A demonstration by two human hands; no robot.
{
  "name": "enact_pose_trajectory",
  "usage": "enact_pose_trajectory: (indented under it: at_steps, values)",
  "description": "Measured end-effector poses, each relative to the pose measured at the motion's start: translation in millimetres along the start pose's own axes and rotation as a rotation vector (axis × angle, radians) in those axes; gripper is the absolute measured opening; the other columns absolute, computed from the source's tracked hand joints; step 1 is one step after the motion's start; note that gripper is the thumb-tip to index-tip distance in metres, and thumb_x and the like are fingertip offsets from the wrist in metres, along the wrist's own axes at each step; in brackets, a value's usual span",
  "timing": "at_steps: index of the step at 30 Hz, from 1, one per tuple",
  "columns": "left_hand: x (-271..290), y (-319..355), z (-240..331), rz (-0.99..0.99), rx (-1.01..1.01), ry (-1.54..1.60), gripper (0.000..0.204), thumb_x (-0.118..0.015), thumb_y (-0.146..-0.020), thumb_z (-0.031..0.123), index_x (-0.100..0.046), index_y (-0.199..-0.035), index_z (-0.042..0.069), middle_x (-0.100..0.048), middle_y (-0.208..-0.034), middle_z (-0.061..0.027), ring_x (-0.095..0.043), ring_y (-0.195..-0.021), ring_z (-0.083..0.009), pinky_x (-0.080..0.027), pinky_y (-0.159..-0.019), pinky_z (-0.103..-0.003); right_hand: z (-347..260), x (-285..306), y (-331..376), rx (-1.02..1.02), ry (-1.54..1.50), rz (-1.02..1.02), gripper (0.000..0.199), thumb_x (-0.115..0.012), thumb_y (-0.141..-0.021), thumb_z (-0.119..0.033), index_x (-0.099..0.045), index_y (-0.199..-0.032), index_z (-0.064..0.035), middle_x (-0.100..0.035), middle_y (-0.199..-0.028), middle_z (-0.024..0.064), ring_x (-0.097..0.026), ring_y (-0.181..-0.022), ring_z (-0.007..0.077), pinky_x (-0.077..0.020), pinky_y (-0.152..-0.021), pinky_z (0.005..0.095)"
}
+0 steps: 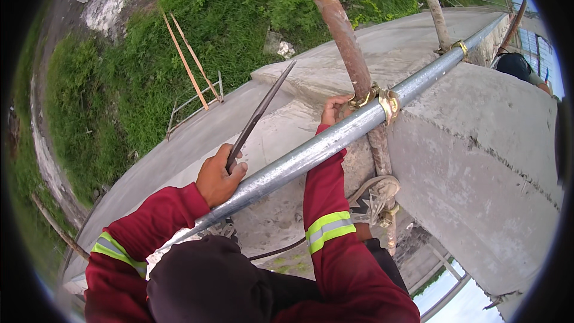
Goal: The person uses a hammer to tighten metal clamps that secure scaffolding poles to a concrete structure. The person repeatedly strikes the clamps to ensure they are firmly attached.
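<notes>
My left hand [220, 176] is closed round a dark, pointed steel bar [262, 109], its tip angled up and away to the right. That hand sits against a shiny galvanized pipe [305, 158], which runs diagonally from lower left to upper right. On the pipe's far side, my right hand [333, 109] has its fingers curled at a gold-coloured scaffold coupler [390, 105]. This coupler joins the pipe to a rusty upright tube [338, 24]. The pipe partly hides my right wrist, and the fingertips are only partly visible.
Further along the pipe, another coupler [459, 46] meets a second upright [431, 6]. A large concrete beam [478, 137] fills the right side. Cloth strapping [379, 194] wraps the lower tube. Grass [119, 90] lies far below, beyond a concrete edge. Another person [517, 67] is at far right.
</notes>
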State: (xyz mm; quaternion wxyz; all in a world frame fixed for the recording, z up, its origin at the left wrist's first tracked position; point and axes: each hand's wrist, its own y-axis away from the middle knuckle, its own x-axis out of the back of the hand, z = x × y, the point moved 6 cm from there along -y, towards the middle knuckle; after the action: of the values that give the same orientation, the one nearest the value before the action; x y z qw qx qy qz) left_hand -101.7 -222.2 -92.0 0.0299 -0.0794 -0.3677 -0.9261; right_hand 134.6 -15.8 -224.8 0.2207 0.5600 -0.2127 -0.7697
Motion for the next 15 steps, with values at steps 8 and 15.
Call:
enact_pose_trajectory:
  at_steps: [8,15]
  values:
    - [-1.5,-1.2,-4.4,-0.004,-0.023,0.035,0.028,-0.060,-0.084,0.020,-0.051,-0.103,0.001,-0.046,-0.056,-0.0061,-0.047,-0.051,-0.0191,-0.038,-0.053,-0.035,26.0,-8.6,14.8,-0.298,-0.222,0.007,0.039,-0.061,-0.085,-0.016,-0.051,-0.118,0.0021,-0.054,-0.112,0.0166,-0.053,-0.099,0.0283,-0.0459,-0.085,0.0441]
    - [-1.7,-2.4,-4.0,-0.033,0.032,0.025,0.029,-0.060,-0.084,0.017,-0.048,-0.105,0.000,-0.046,-0.059,-0.0028,-0.042,-0.055,-0.0122,-0.036,-0.054,-0.031,34.9,-14.2,21.1,-0.369,-0.183,-0.003,0.037,-0.063,-0.081,-0.015,-0.056,-0.113,0.0033,-0.051,-0.105,0.0142,-0.049,-0.100,0.0270,-0.0458,-0.086,0.0420]
